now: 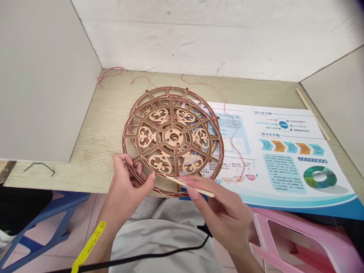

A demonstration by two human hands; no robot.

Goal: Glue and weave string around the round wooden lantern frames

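Note:
Two or more round brown openwork frames (173,138) lie stacked near the table's front edge, with gold scroll ornaments and red and white wire along their rims. My left hand (132,182) grips the upper frame's rim at its lower left, fingers curled under and thumb on top. Between the thumb and fingers of my right hand (216,204) is a thin pale wooden stick (200,190); its tip touches the frame's lower rim, close to my left thumb. Loose red wire (233,134) trails from the frames to the right.
A printed blue and white poster (284,151) covers the table's right part. Another stick (308,108) lies at the back right. Wire ends (109,72) rest by the wall, between side panels. Blue (54,216) and pink (307,235) stools stand below.

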